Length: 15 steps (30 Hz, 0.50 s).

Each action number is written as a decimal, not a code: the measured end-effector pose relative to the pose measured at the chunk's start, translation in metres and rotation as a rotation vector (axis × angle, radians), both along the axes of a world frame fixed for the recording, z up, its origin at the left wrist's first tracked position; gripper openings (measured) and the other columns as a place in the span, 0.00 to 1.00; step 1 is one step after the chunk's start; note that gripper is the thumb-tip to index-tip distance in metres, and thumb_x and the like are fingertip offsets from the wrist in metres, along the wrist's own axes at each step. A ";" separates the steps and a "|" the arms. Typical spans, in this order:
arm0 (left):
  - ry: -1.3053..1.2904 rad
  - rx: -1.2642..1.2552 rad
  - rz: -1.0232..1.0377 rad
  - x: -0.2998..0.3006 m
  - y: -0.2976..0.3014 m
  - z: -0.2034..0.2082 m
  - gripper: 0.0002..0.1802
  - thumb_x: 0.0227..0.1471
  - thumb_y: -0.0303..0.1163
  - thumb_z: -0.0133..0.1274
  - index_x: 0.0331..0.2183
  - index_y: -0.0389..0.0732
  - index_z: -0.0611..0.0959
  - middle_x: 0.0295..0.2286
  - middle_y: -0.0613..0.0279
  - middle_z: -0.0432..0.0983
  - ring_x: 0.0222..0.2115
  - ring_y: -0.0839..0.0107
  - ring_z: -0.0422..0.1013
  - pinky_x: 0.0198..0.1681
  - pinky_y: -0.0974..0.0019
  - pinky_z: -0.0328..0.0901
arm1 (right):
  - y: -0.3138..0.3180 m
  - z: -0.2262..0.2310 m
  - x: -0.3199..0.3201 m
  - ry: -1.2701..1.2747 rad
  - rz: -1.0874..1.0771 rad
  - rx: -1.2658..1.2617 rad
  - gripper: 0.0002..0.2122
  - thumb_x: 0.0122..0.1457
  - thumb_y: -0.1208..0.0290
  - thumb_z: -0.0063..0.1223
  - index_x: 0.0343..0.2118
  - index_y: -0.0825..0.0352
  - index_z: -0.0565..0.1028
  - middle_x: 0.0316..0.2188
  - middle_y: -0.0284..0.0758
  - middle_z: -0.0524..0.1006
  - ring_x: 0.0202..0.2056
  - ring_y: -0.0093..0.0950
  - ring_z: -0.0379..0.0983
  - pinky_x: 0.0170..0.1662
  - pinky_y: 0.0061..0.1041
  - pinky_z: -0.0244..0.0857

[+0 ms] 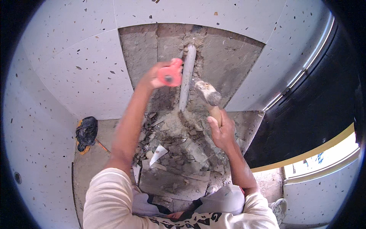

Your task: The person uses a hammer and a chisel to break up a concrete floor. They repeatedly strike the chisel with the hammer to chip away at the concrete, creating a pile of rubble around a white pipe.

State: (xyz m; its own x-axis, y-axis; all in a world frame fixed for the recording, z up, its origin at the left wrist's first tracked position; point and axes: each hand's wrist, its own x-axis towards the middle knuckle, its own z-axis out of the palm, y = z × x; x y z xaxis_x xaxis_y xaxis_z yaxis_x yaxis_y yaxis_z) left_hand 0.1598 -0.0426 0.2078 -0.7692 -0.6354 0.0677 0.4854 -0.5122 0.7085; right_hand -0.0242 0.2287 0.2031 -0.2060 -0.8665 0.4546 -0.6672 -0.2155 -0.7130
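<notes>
Hammer [207, 94] gripped in right hand [223, 131]; left hand [154, 78] clasps red-handled chisel [171, 74] beside pipe [187, 76].

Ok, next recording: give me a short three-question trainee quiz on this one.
1. True or false: the right hand holds a hammer by its wooden handle.
2. What does the left hand hold against the wall? A) a red-handled tool B) a paint roller C) a tape measure
3. What runs upright through the bare patch where tiles are gone?

Key:
1. True.
2. A; the red-handled tool sits beside the pipe.
3. A grey pipe, with rubble on the floor below it.
</notes>
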 end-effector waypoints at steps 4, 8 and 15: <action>-0.051 -0.042 -0.041 0.028 -0.002 0.000 0.18 0.55 0.35 0.53 0.45 0.35 0.71 0.35 0.57 0.74 0.33 0.69 0.73 0.37 0.65 0.72 | 0.013 -0.004 -0.012 -0.091 0.013 -0.028 0.13 0.58 0.63 0.51 0.38 0.69 0.71 0.20 0.39 0.72 0.22 0.31 0.69 0.29 0.30 0.63; -0.057 -0.070 0.077 -0.019 0.036 0.016 0.20 0.55 0.35 0.53 0.46 0.35 0.70 0.36 0.54 0.74 0.33 0.68 0.74 0.37 0.65 0.71 | 0.014 -0.009 -0.019 -0.170 0.006 -0.048 0.14 0.59 0.63 0.51 0.37 0.70 0.71 0.20 0.35 0.70 0.24 0.22 0.65 0.28 0.27 0.62; 0.030 -0.059 0.166 -0.060 0.050 0.033 0.20 0.55 0.38 0.52 0.43 0.33 0.71 0.33 0.53 0.75 0.33 0.66 0.74 0.38 0.62 0.71 | 0.012 -0.013 -0.021 -0.285 0.047 -0.123 0.17 0.59 0.59 0.50 0.41 0.70 0.70 0.22 0.30 0.70 0.23 0.19 0.63 0.27 0.23 0.59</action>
